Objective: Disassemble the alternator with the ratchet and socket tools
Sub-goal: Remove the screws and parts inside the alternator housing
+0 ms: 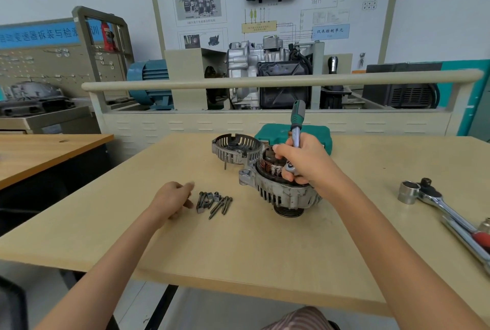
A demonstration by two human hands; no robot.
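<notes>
The alternator (281, 191) stands pulley-down on the wooden table (238, 250), its copper windings exposed on top. My right hand (305, 162) grips a small ratchet (297, 122) with a teal and grey handle, its head held down on the alternator's top. The handle points up and away from me. The removed slotted rear cover (233, 150) lies just behind the alternator on the left. Several loose bolts and small parts (214, 202) lie in a pile to the alternator's left. My left hand (172, 199) rests on the table beside that pile, fingers loosely curled and holding nothing.
A teal tool case (270, 133) sits behind the alternator. A large chrome ratchet with a big socket (421, 193) lies at the table's right, beside a red-handled tool (481, 237). A beige railed bench with engine training equipment (265, 72) stands behind the table.
</notes>
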